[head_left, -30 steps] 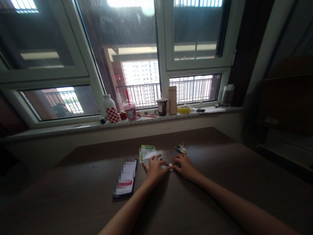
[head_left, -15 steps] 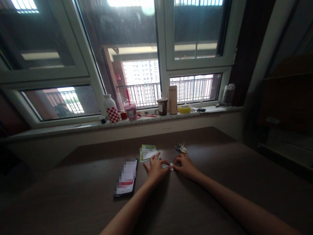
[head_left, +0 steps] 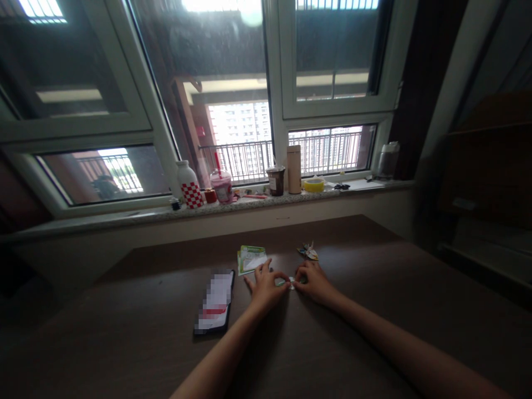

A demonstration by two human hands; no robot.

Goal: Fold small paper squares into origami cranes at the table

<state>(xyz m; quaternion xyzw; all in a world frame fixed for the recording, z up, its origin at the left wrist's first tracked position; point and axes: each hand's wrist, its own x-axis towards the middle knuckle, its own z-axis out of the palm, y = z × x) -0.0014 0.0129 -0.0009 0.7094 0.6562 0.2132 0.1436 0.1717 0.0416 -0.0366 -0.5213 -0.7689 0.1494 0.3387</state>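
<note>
While daylight comes through a wide white-framed window (head_left: 276, 83), the room itself stays dim, with one brown box (head_left: 490, 172) in shadow on the right. Under the window, a speckled stone sill (head_left: 124, 219) bears one checked bottle (head_left: 190, 189), two drink cups (head_left: 222, 187), one tan flask (head_left: 293, 172), one roll of yellow tape (head_left: 313, 185) and one jug (head_left: 389, 162). Below it stretches a smooth dark brown table (head_left: 137, 305). Two hands meet near its middle: the left hand (head_left: 265, 288) and the right hand (head_left: 315, 281) each pinch one small white piece (head_left: 291, 281) between thumb and fingertip, though it is too small to identify surely. One phone (head_left: 214, 305) lies left of the left hand, at least two green-and-white packets (head_left: 251, 258) overlap just beyond that hand, and one crumpled wrapper (head_left: 308, 252) sits just beyond the right hand.
</note>
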